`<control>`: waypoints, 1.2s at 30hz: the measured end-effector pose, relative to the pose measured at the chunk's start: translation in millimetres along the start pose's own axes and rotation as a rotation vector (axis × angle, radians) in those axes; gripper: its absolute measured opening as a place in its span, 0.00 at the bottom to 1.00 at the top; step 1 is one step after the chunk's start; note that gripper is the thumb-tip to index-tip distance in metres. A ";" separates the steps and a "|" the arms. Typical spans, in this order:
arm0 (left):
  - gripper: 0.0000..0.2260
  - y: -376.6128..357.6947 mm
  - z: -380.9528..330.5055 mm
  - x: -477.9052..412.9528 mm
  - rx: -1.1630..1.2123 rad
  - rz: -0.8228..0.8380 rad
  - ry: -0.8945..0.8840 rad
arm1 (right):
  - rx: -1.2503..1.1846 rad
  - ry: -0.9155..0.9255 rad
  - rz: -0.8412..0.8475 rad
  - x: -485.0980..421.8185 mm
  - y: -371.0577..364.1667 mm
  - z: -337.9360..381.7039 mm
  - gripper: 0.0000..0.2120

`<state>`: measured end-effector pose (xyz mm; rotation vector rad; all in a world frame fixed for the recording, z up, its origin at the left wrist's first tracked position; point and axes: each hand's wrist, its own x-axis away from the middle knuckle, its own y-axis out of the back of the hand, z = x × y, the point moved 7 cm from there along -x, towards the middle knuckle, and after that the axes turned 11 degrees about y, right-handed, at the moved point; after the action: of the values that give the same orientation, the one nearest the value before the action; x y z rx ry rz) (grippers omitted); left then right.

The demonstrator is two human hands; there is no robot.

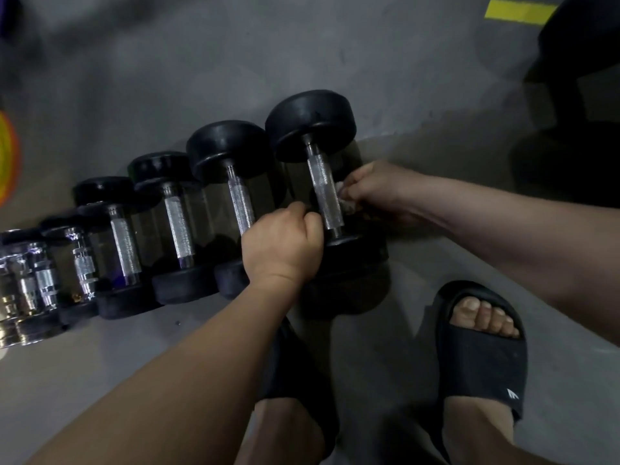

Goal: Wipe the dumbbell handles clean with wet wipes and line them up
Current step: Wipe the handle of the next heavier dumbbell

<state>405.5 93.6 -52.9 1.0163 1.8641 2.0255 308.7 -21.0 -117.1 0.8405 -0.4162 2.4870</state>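
Several black dumbbells with knurled steel handles lie side by side in a row on the grey floor. The largest dumbbell (323, 193) is at the right end. My left hand (285, 246) is curled against the near part of its handle, fingers wrapped toward the bar. My right hand (375, 193) pinches a crumpled white wet wipe (342, 196) against the right side of the same handle. The neighbouring dumbbell (240, 203) lies just left, its near head partly hidden by my left wrist.
Smaller dumbbells (124, 250) and chrome ones (30, 290) continue the row to the left edge. My feet in black slides (483, 357) stand close in front. A dark bulky object (577, 112) sits at the upper right, and a yellow floor stripe (518, 11) beyond.
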 end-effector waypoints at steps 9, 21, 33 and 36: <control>0.12 1.0 0.2 -0.7 -0.044 0.002 0.011 | 0.174 0.379 -0.400 -6.3 4.4 23.9 0.11; 0.13 1.3 -0.1 -0.5 -0.047 0.001 0.016 | 1.030 0.872 0.027 5.6 -24.8 55.0 0.21; 0.17 2.4 -0.1 1.8 -0.042 -0.029 -0.005 | 1.400 0.638 0.314 6.3 -33.6 67.7 0.19; 0.13 2.9 0.2 2.4 -0.047 -0.017 0.004 | 1.392 0.672 0.187 -2.6 -28.7 72.1 0.15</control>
<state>404.6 94.6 -49.3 0.9813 1.8122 2.0533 360.7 -28.3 -59.9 0.2627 1.6548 2.7819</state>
